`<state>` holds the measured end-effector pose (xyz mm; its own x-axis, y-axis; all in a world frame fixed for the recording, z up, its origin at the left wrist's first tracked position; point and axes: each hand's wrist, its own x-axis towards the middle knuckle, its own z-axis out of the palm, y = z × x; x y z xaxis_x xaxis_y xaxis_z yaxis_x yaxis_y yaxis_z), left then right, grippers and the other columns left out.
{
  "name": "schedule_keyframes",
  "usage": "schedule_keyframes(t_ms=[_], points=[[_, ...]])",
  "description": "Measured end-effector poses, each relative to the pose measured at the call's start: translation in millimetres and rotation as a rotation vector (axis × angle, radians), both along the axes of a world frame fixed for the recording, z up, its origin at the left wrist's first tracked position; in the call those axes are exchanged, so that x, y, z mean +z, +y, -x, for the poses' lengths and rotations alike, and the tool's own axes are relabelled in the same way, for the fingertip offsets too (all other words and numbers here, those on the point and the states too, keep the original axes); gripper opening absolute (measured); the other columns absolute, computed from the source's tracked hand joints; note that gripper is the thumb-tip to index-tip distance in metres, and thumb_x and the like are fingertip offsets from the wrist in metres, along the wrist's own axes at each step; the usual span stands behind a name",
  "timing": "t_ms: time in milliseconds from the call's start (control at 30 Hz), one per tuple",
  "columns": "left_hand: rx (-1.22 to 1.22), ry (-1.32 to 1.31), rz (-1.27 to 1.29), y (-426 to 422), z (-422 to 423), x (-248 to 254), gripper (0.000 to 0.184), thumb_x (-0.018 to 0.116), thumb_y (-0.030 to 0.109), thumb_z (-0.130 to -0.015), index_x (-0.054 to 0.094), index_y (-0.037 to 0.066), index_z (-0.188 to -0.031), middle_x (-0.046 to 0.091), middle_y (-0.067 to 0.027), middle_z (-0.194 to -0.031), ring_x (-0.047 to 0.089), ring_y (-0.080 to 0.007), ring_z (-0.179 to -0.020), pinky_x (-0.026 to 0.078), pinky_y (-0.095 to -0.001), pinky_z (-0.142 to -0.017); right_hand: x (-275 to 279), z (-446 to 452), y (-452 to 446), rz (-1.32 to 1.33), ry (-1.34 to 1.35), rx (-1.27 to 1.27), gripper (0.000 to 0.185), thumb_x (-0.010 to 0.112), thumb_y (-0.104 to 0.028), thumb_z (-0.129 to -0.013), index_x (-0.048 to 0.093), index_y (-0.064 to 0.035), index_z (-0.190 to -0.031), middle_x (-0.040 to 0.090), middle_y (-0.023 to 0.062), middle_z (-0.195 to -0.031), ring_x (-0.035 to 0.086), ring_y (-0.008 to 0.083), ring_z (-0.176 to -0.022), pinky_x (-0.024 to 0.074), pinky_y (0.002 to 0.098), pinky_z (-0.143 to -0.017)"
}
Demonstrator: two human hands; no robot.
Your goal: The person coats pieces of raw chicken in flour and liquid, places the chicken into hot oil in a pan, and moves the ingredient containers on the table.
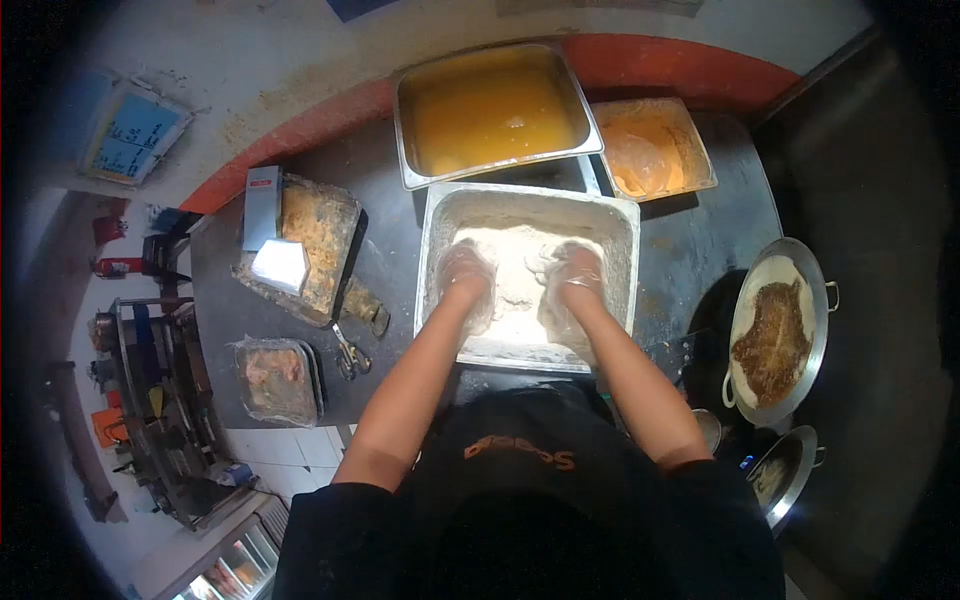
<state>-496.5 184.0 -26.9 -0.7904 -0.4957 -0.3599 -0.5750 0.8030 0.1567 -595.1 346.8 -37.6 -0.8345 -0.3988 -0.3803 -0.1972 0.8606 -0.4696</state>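
A deep metal pan (428, 290) with white flour (515, 270) in it stands on the table right in front of me. Both of my hands are down inside it, wearing loose clear plastic gloves. My left hand (467, 268) is in the flour by the left wall. My right hand (577, 268) is in the flour on the right side, with whitish, flour-coated lumps beside its fingers. The fingers of both hands are coated or buried, so whether they grip anything is hidden.
Behind stands a steel pan of yellow-orange liquid (500, 110), beside a smaller orange-coated tub (690, 150). A crusted tray (330, 230), scissors (350, 352) and a plastic-wrapped tray of meat (275, 378) lie left. Right are a two-handled frying pan (815, 330) and a second pan (800, 470).
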Motion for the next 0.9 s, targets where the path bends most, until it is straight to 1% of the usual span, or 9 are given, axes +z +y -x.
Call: schedule_keyframes(t_ms=[67, 233, 333, 433, 500, 600, 700, 733, 900], points=[[0.116, 0.053, -0.119, 2.8, -4.4, 12.2, 0.041, 0.053, 0.033, -0.082, 0.054, 0.001, -0.107, 0.059, -0.0199, -0.105, 0.055, -0.0301, -0.105, 0.044, -0.0358, -0.088, 4.1, 4.9, 8.1, 0.102, -0.028, -0.145, 0.026, 0.068, -0.024, -0.067, 0.066, -0.0031, -0.082, 0.064, 0.0192, -0.082, 0.062, 0.0313, -0.079, 0.0482, 0.0401, -0.073], [0.199, 0.268, -0.3, 12.0, 1.7, 12.8, 0.042, 0.055, 0.034, -0.082, 0.054, -0.001, -0.105, 0.06, -0.0195, -0.101, 0.056, -0.0324, -0.1, 0.044, -0.0367, -0.086, -11.0, 5.9, -3.6, 0.195, -0.056, -0.092, 0.024, 0.065, -0.023, -0.067, 0.067, -0.0078, -0.085, 0.064, 0.0167, -0.081, 0.062, 0.0322, -0.078, 0.0483, 0.0387, -0.071], [0.111, 0.327, -0.277, 5.0, 0.6, 10.7, 0.049, 0.062, 0.036, -0.077, 0.053, -0.003, -0.106, 0.061, -0.0197, -0.096, 0.057, -0.0329, -0.094, 0.044, -0.0373, -0.083, 19.2, 4.8, -7.5, 0.031, 0.088, -0.055, 0.027, 0.066, -0.023, -0.067, 0.067, -0.006, -0.088, 0.064, 0.0178, -0.084, 0.062, 0.0321, -0.079, 0.0483, 0.0382, -0.071], [-0.275, 0.305, -0.171, -3.3, -0.3, 22.6, 0.052, 0.069, 0.029, -0.072, 0.052, -0.004, -0.108, 0.063, -0.0171, -0.092, 0.059, -0.0266, -0.087, 0.047, -0.0337, -0.077, 42.3, -5.5, 0.6, 0.338, 0.092, -0.186, 0.027, 0.066, -0.022, -0.069, 0.066, -0.005, -0.09, 0.064, 0.0176, -0.084, 0.062, 0.0317, -0.077, 0.0484, 0.0376, -0.07], [0.371, 0.337, -0.85, 7.7, -2.4, 78.0, 0.046, 0.068, 0.017, -0.072, 0.052, -0.004, -0.109, 0.063, -0.0121, -0.089, 0.058, -0.0175, -0.081, 0.048, -0.0293, -0.073, 47.0, -9.0, 5.1, 0.421, 0.196, -0.077, 0.027, 0.066, -0.019, -0.07, 0.066, -0.0047, -0.093, 0.064, 0.0173, -0.085, 0.062, 0.032, -0.075, 0.0483, 0.037, -0.069], [0.345, 0.564, -1.0, 4.6, -10.0, 47.3, 0.039, 0.063, 0.007, -0.072, 0.052, -0.002, -0.109, 0.062, -0.0081, -0.089, 0.056, -0.0118, -0.079, 0.047, -0.0269, -0.072, 66.3, -10.5, 8.9, 0.508, 0.05, 0.057, 0.031, 0.066, -0.018, -0.07, 0.065, -0.0053, -0.098, 0.064, 0.0174, -0.086, 0.062, 0.031, -0.076, 0.048, 0.0357, -0.071], [0.197, 0.578, -1.029, 9.2, -12.2, 47.2, 0.041, 0.058, 0.004, -0.074, 0.051, 0.003, -0.115, 0.06, -0.0052, -0.099, 0.055, -0.0122, -0.085, 0.046, -0.0266, -0.077, 77.7, -16.3, 5.8, 0.435, 0.101, 0.18, 0.034, 0.066, -0.018, -0.072, 0.064, -0.0059, -0.104, 0.064, 0.0178, -0.089, 0.062, 0.0289, -0.083, 0.0471, 0.0342, -0.076], [0.194, 0.579, -1.029, 10.2, -12.2, 49.6, 0.041, 0.058, 0.004, -0.074, 0.051, 0.003, -0.115, 0.06, -0.0052, -0.099, 0.055, -0.0122, -0.085, 0.046, -0.0266, -0.077, 76.0, -14.2, 2.4, 0.417, -0.043, 0.098, 0.037, 0.066, -0.019, -0.073, 0.062, -0.0058, -0.107, 0.063, 0.0185, -0.094, 0.06, 0.0278, -0.091, 0.0455, 0.0339, -0.081], [0.197, 0.519, -1.107, 5.6, -19.7, 56.9, 0.046, 0.059, 0.002, -0.073, 0.049, 0.003, -0.117, 0.058, -0.0055, -0.103, 0.054, -0.0126, -0.09, 0.044, -0.0257, -0.082, 84.1, -16.8, 1.3, 0.411, 0.036, 0.117, 0.035, 0.063, -0.025, -0.075, 0.062, -0.0041, -0.103, 0.061, 0.0199, -0.096, 0.058, 0.0329, -0.094, 0.0445, 0.0371, -0.082]])
